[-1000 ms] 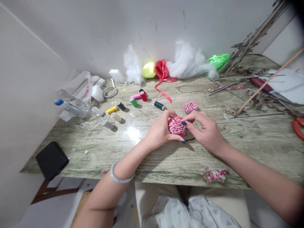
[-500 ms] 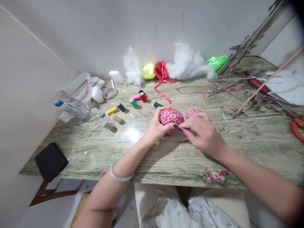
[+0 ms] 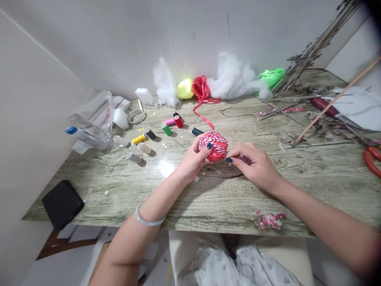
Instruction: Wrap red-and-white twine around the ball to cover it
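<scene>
My left hand (image 3: 193, 161) is closed around a ball wound with red and white yarn (image 3: 216, 145), its thumb pressed on the near side. Part of the ball's lower side shows plain red. Close to its right edge, my right hand (image 3: 257, 165) pinches a thin strand of yarn between thumb and forefinger. A dark reddish bundle of yarn (image 3: 245, 159) shows partly under the curled right fingers; the rest of it is hidden. Both hands are just above the wood-patterned table (image 3: 184, 202).
Several thread spools (image 3: 166, 129) lie left of the ball. Behind are white stuffing (image 3: 233, 79), a red ribbon roll (image 3: 201, 88) and a green bag (image 3: 271, 78). Dry twigs (image 3: 312, 51) and orange-handled pliers or scissors (image 3: 372, 159) are right. Pink-white scraps (image 3: 269, 220) lie near the front edge.
The ball has turned in my left hand, showing more plain red, and my left thumb has moved up onto it. My right hand has shifted slightly right and down, apart from the left thumb.
</scene>
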Tool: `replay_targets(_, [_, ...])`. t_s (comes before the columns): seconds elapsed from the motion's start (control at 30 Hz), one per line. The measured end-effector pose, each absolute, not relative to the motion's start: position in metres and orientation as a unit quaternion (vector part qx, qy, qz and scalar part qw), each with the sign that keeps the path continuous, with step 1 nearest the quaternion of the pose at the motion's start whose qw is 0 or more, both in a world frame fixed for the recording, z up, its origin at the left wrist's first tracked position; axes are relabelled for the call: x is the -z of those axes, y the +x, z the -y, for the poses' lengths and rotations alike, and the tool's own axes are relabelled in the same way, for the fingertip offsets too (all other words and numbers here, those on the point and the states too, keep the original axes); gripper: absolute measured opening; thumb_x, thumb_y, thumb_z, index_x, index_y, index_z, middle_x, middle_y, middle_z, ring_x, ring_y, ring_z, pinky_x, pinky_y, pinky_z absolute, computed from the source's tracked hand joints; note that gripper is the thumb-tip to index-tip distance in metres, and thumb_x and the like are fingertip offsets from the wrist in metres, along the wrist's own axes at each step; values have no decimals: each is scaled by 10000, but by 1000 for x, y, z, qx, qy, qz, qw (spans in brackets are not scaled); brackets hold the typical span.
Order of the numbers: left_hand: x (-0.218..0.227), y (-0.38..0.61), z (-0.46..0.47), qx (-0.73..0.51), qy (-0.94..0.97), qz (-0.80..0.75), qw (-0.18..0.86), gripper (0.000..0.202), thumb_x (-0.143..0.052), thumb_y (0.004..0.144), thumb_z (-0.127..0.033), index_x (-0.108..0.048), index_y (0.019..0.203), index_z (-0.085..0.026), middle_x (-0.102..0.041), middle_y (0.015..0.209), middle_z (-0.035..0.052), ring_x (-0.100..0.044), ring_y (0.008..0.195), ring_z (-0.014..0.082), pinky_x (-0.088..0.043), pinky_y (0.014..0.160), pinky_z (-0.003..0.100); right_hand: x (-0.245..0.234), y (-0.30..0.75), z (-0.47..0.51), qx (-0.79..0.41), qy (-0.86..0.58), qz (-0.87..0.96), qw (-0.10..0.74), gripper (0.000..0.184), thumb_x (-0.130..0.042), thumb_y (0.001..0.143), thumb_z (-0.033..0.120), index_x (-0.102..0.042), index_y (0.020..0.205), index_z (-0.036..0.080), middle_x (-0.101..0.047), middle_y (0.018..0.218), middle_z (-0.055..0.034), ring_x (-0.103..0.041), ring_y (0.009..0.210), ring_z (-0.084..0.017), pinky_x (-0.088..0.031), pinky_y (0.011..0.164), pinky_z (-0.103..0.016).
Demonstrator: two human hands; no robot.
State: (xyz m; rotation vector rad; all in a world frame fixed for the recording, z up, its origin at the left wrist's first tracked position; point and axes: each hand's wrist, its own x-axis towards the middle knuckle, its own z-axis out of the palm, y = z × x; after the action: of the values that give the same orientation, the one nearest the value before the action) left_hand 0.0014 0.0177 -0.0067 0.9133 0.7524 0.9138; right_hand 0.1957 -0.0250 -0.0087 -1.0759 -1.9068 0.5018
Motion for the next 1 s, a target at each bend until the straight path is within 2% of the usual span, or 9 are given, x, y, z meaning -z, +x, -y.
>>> replay_targets(0.2, [5,-2,-17,-418,397,-302,760,536,-824,678,-464,-627,1119,-231,-672,1000,19,-630,761,109,-536,670,204,6,198,24,-212,-450,772,396,146,-582,856,108,-663,836,229,-704,756,24,-595,793,-174,-406,783,-304])
replay_targets(0.4, [4,-2,-17,-392,394,-286,780,544,-813,693,-410,-597,1159,-231,-657,924,18,-605,694,113,-523,573,206,6,200,21,-195,-441,794,371,155,-573,854,93,-663,822,215,-698,759,21,-599,772,-160,-386,830,-299])
replay_targets(0.6, [7,2,-16,-375,440,-350,737,548,-800,710,-330,-564,1198,-247,-646,1042,27,-616,781,121,-517,644,217,15,200,19,-137,-450,822,322,155,-545,866,86,-632,826,208,-691,784,12,-590,744,-161,-370,888,-327])
replay_targets(0.73, [10,4,-15,-399,431,-373,719,542,-806,694,-364,-561,1152,-209,-657,993,30,-613,738,113,-488,597,198,16,200,19,-107,-442,833,315,137,-536,900,113,-627,866,209,-713,836,3,-619,794,-168,-361,906,-337])
replay_targets(0.83, [10,4,-19,-437,377,-390,718,460,-769,718,-377,-575,1087,-183,-665,917,21,-602,679,98,-485,556,186,15,202,17,-74,-450,835,307,95,-548,936,173,-633,911,209,-730,900,-3,-625,846,-182,-351,891,-351])
replay_targets(1.0, [-2,-8,-35,-515,284,-378,715,357,-679,789,-428,-614,1009,-155,-682,895,39,-614,708,89,-454,517,139,16,214,8,-34,-485,843,232,67,-591,922,221,-652,895,226,-721,892,-8,-601,881,-225,-349,873,-389])
